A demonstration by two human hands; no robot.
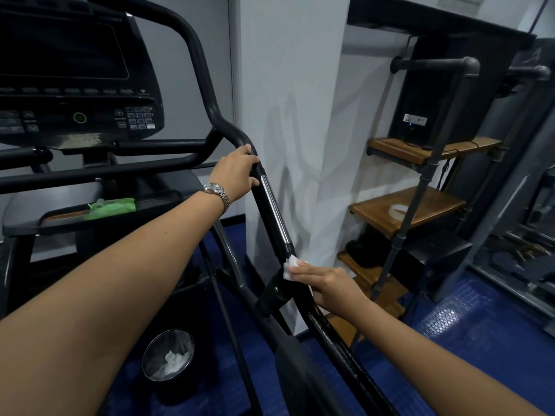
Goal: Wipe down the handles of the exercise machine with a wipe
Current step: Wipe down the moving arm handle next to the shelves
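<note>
From the head camera: the left hand [237, 169], with a wristwatch [216, 191] on its wrist, is curled round the top of the black handle [269, 209], just below the bend. Further down the same handle, past the chrome strip, the right hand [327, 285] lies with fingers straight, pressing a white wipe [290, 267] flat against the bar. The wipe sits between fingertips and handle, just above the joint where the bar meets the lower arm. To the left is the exercise machine's console [75, 70], with a green wipe pack [109, 207] in the tray beneath it. Down on the blue floor [480, 340], a waste bin [168, 355] holds crumpled white wipes. A wooden shelf unit [414, 211] stands at right.
</note>
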